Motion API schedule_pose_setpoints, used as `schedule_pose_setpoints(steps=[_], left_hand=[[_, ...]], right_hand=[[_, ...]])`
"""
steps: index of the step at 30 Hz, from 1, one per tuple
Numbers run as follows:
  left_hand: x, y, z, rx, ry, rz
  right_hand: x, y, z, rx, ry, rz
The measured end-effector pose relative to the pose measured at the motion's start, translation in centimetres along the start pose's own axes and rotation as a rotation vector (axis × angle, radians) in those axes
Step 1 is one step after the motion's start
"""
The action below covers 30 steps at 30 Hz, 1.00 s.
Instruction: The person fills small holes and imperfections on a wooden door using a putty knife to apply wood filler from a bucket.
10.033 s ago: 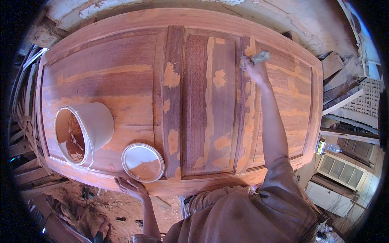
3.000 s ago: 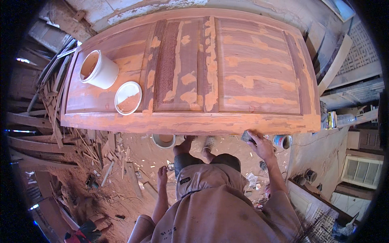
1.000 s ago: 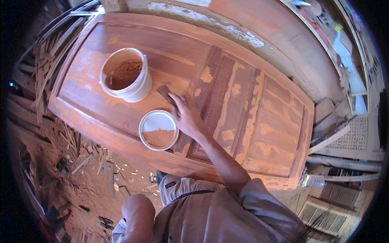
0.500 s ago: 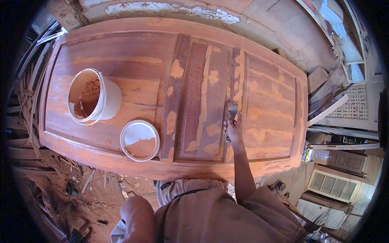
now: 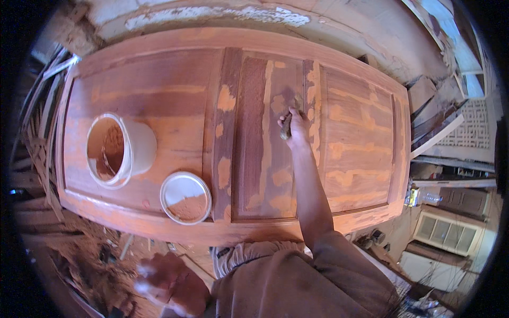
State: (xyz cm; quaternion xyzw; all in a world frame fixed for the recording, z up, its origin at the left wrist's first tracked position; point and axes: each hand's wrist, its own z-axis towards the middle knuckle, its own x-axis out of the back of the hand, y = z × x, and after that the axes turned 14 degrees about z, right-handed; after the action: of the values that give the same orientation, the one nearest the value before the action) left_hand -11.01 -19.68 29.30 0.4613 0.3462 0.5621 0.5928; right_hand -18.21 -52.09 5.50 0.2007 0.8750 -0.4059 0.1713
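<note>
A wooden panelled door lies flat before me, patched with orange filler. My right hand is closed around the handle of a putty knife, over the middle panel. The knife's blade points away from me, near the raised strip at the panel's right; whether it touches the wood is hard to see. Down at the lower left, off the door, my left hand is smeared by motion, so its fingers cannot be made out. A white bucket with orange filler inside stands on the left panel. Nearer me rests its round lid, bearing more filler.
A wall runs behind the door's far edge. Scrap wood is piled at the left, and boards lean at the right. A white-framed window stands farther right. Debris covers the floor at the lower left.
My right hand has moved the putty knife farther from me and slightly left along the middle panel. My left arm has swung at the lower left. The view has shifted a little.
</note>
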Motion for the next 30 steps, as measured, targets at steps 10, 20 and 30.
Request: schedule_pose_setpoints(steps=[10,20,30], left_hand=[[3.7,-14.6,-4.7,0.285,-0.524,0.736],[6.9,-24.6,-10.0,0.385,-0.127,1.238],[-0.5,-32.7,-10.4,0.537,-0.215,1.366]], right_hand=[[2.9,0.8,-3.9,0.080,-0.228,-0.266],[12.4,-1.6,-2.1,0.666,0.135,-0.370],[15.8,1.1,-0.6,0.868,0.455,-0.613]])
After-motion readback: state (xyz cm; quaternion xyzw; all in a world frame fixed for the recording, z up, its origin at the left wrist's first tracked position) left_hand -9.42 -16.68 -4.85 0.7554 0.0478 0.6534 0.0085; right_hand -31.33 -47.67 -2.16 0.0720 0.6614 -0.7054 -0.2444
